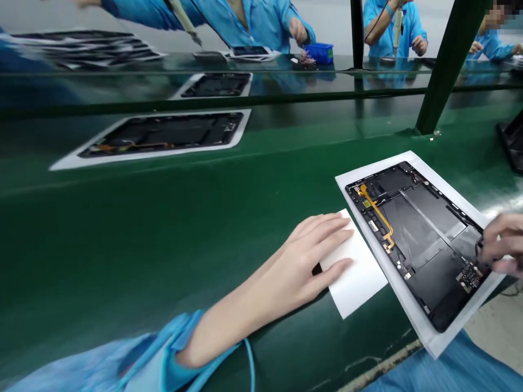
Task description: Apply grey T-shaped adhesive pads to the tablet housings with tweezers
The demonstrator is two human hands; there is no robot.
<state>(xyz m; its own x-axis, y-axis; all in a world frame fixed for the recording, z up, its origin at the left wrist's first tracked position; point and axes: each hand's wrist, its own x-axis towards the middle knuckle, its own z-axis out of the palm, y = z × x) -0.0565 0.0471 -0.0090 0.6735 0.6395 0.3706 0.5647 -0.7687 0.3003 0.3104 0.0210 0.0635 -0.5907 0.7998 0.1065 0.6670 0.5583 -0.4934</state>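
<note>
Open tablet chassis (pixel 417 245) at 3 o'clock, black, internals exposed, yellow flex cable (pixel 378 218) along its left side. Sits angled on a white backing sheet (pixel 433 340), on a green conveyor belt (pixel 171 218).

Left hand (pixel 312 256): released, flat, fingers spread slightly, resting on a loose white paper sheet (pixel 359 277) that lies against the backing sheet's left edge. No grip.

Right hand (pixel 504 245): at the frame edge, 3 o'clock, fingers curled over the chassis's right side, next to a thin dark wire (pixel 477 253). Pinching the wire or not: cannot tell.

Further up the belt, 10 to 11 o'clock, two more chassis on white sheets (pixel 163 133). At 12 to 1 o'clock, beyond a green post (pixel 449 65), co-workers in blue smocks (pixel 392 27) work with a blue bin (pixel 318 53) nearby
</note>
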